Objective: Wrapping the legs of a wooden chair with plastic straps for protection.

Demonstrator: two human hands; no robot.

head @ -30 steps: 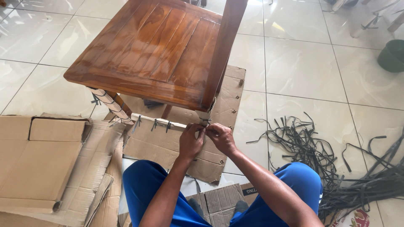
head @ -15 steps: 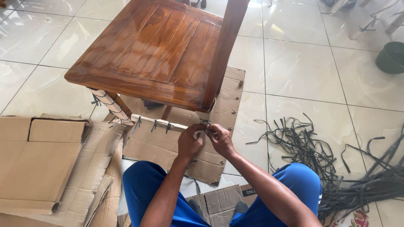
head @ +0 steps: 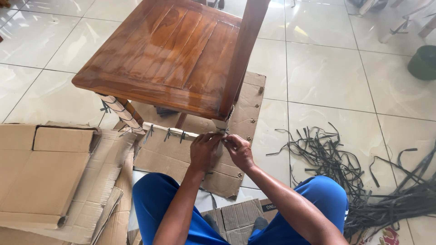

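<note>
My left hand [head: 204,151] and right hand [head: 238,150] together under the near corner of the wooden chair [head: 168,54], fingers pinched narrow on a dark tie at the paper-wrapped lower rail [head: 169,132], flattened cardboard [head: 181,159] beneath, dark strap offcuts [head: 327,156] heaped right of the chair

The left hand [head: 204,152] now sits slightly higher and closer to the wrapped rail [head: 170,132] under the chair seat [head: 163,54], its fingers curled over the rail's end. The right hand [head: 239,151] edges in beside it, fingertips pinching at the chair leg's corner.
</note>
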